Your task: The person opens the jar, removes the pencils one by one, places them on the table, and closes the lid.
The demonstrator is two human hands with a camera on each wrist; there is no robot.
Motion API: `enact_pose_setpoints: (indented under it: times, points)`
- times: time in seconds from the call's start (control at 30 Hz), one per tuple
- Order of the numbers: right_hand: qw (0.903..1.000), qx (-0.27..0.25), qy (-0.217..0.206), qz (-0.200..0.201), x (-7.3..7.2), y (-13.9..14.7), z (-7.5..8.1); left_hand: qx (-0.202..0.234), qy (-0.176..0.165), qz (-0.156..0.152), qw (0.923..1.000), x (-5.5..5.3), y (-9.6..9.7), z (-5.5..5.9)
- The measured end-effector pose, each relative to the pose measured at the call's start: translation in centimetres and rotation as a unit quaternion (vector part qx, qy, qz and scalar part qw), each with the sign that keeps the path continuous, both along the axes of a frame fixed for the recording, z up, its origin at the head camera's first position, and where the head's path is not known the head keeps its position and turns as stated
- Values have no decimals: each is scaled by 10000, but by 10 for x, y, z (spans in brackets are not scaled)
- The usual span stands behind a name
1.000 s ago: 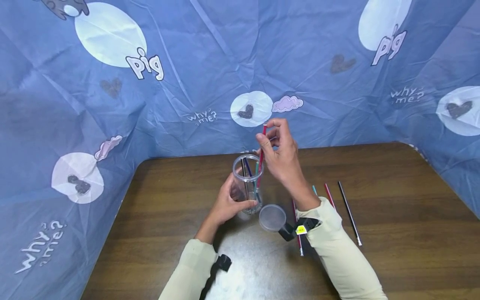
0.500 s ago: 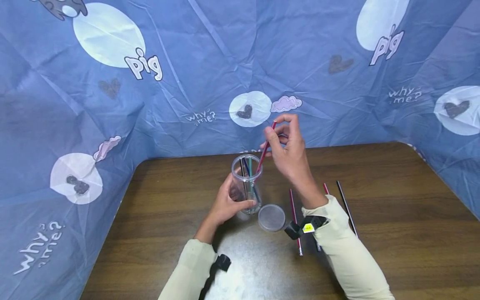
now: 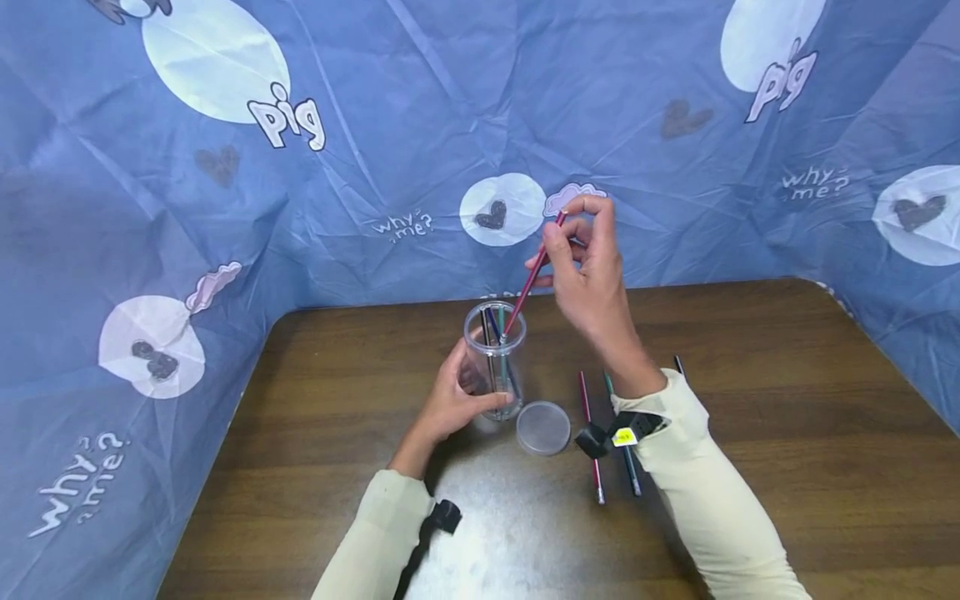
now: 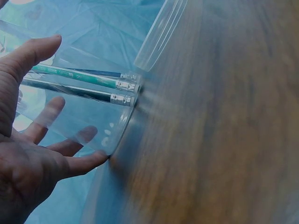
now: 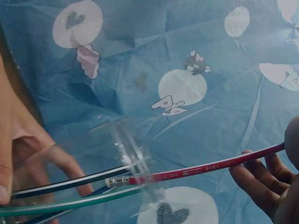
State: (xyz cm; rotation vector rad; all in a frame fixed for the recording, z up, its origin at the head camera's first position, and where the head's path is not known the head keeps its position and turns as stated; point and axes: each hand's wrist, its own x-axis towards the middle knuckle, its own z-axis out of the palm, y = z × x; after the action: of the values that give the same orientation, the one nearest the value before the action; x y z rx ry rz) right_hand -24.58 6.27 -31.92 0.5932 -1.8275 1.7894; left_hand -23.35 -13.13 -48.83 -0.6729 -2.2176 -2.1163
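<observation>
A clear plastic jar [image 3: 496,350] stands upright on the table, and my left hand [image 3: 450,402] holds it around the side with the thumb in front. Inside lean several pencils, among them a green pencil [image 4: 77,74] and a black pencil [image 4: 77,89], eraser ends down at the jar's bottom. Above and right of the jar, my right hand [image 3: 594,271] pinches a red pencil [image 3: 532,277] near its upper end. That pencil slants down to the left, its eraser end [image 5: 117,181] just within the jar's mouth.
A round clear lid [image 3: 543,428] lies right of the jar. Farther right on the brown table [image 3: 330,400] lie another red pencil [image 3: 585,398], a dark green pencil [image 3: 632,472] and a black pencil [image 3: 678,365], partly under my right forearm. A blue printed cloth [image 3: 375,150] hangs behind.
My right hand has moved up and to the right, drawing the red pencil upward until only its eraser end is within the jar's mouth. My left hand keeps its hold on the jar.
</observation>
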Motion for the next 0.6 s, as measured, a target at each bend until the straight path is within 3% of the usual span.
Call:
enact_pose_setpoints:
  times: [0.03,0.17,0.43,0.6]
  points:
    - [10000,3,34,4,1,1,2,-1,17,4,10000,-2,0,-4]
    - [9997,-75,209,55,2,6,11,-43,-99,24,9999,0,1,-1]
    - [9963,-478,614,375,8,19,27,-148,-228,52,9996,13,1,24]
    - [9960,-537,666,251,15,29,29,-219,-300,76,9993,6,0,12]
